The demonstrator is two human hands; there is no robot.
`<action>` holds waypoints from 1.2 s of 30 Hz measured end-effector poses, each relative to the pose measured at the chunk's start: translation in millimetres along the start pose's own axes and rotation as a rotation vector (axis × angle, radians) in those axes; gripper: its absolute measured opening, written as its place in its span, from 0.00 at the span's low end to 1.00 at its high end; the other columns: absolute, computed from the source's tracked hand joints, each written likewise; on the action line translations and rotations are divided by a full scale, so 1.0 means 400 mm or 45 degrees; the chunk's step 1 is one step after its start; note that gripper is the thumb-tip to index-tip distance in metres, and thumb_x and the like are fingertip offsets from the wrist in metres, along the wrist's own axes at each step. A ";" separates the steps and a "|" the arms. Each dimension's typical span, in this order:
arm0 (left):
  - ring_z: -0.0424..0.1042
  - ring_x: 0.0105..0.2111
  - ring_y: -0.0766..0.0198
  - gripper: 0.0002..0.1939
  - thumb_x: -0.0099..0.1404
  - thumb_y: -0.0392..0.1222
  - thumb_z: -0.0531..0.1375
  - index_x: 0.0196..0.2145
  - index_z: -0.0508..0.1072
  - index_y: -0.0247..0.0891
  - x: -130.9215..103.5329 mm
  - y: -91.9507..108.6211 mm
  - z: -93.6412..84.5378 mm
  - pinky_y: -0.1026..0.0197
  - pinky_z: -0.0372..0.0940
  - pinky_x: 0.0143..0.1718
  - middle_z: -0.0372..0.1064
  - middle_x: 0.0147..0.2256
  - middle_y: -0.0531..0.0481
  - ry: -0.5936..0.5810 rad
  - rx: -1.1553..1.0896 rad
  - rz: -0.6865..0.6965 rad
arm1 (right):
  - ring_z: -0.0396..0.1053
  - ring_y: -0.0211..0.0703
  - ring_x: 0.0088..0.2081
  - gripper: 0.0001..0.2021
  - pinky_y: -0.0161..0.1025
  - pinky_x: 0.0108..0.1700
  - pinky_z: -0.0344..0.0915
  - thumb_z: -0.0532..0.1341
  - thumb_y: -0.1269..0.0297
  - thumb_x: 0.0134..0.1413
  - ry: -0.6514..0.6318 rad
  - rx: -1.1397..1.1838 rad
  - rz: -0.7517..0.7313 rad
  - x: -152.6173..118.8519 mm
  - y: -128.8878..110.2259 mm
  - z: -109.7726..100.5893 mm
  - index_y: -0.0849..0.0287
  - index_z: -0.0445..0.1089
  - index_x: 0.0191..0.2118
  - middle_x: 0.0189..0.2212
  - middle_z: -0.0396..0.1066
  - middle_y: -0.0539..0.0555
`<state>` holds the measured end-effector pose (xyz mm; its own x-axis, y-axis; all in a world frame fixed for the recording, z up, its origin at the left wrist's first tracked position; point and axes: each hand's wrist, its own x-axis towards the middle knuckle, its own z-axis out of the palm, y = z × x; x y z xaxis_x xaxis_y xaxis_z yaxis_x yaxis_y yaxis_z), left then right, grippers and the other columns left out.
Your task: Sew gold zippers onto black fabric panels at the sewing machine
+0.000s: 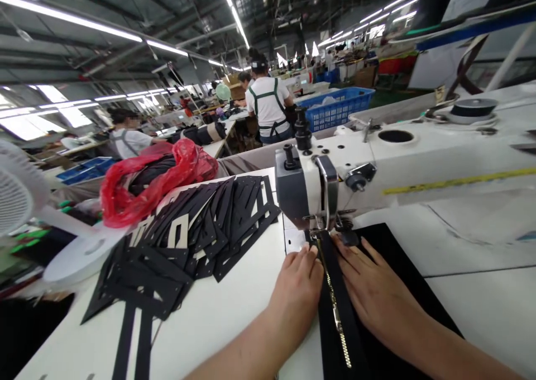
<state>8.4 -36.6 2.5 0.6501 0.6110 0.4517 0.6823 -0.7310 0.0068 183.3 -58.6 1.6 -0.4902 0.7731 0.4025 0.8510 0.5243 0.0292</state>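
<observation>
A zipper (336, 312) with gold teeth and black tape runs from under the presser foot of a white sewing machine (427, 159) toward me. Its gold slider sits partway along the teeth. The zipper lies along a larger piece of black fabric (387, 243). My left hand (293, 290) is at the zipper's left edge, fingers bent and pressed together on the tape just in front of the foot. Flat on the black fabric to the right rests my right hand (372, 285), its fingers spread and the fingertips close to the foot. The needle point is hidden.
Black cut pieces with slots (201, 223) lie fanned out at left on the white table (238, 313). Behind them is a red plastic bag (157, 193). A white fan (62, 223) stands far left. Beyond the machine are a blue crate (335, 109) and people at other stations.
</observation>
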 end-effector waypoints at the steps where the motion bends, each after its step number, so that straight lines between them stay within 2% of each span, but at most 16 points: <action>1: 0.66 0.49 0.54 0.10 0.67 0.29 0.48 0.39 0.69 0.30 0.001 -0.001 -0.001 0.52 0.67 0.44 0.67 0.46 0.37 0.001 -0.004 0.006 | 0.54 0.53 0.59 0.24 0.59 0.56 0.53 0.48 0.75 0.55 -0.012 -0.011 -0.006 -0.001 0.000 0.001 0.64 0.56 0.59 0.56 0.60 0.64; 16: 0.65 0.49 0.55 0.08 0.67 0.30 0.50 0.38 0.68 0.30 0.004 0.000 -0.013 0.53 0.64 0.46 0.66 0.46 0.39 -0.119 -0.004 -0.006 | 0.50 0.51 0.61 0.21 0.56 0.59 0.47 0.45 0.70 0.60 -0.136 0.077 0.079 0.005 -0.004 -0.011 0.65 0.59 0.58 0.57 0.59 0.63; 24: 0.66 0.48 0.54 0.08 0.67 0.30 0.50 0.38 0.68 0.29 0.015 -0.006 -0.027 0.54 0.65 0.45 0.66 0.46 0.38 -0.174 0.031 0.035 | 0.51 0.51 0.60 0.21 0.55 0.59 0.48 0.45 0.70 0.60 -0.121 0.065 0.062 0.007 -0.002 -0.010 0.66 0.60 0.56 0.57 0.58 0.63; 33: 0.66 0.44 0.54 0.08 0.66 0.31 0.51 0.33 0.68 0.30 0.024 -0.020 -0.019 0.55 0.66 0.44 0.66 0.39 0.40 -0.144 0.020 0.060 | 0.53 0.52 0.59 0.21 0.57 0.59 0.49 0.45 0.71 0.59 -0.064 0.040 0.015 0.011 0.008 0.004 0.69 0.60 0.56 0.56 0.59 0.65; 36: 0.67 0.41 0.55 0.07 0.66 0.31 0.51 0.33 0.68 0.30 0.036 -0.031 -0.017 0.55 0.66 0.43 0.65 0.38 0.41 -0.181 -0.022 0.047 | 0.53 0.53 0.59 0.21 0.57 0.58 0.50 0.47 0.71 0.59 -0.038 0.054 0.003 0.017 0.020 0.016 0.67 0.60 0.56 0.56 0.60 0.64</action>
<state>7.0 -21.1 15.0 0.7160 0.6198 0.3213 0.6522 -0.7580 0.0089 185.4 -46.9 -1.3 -0.4940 0.7846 0.3747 0.8438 0.5366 -0.0112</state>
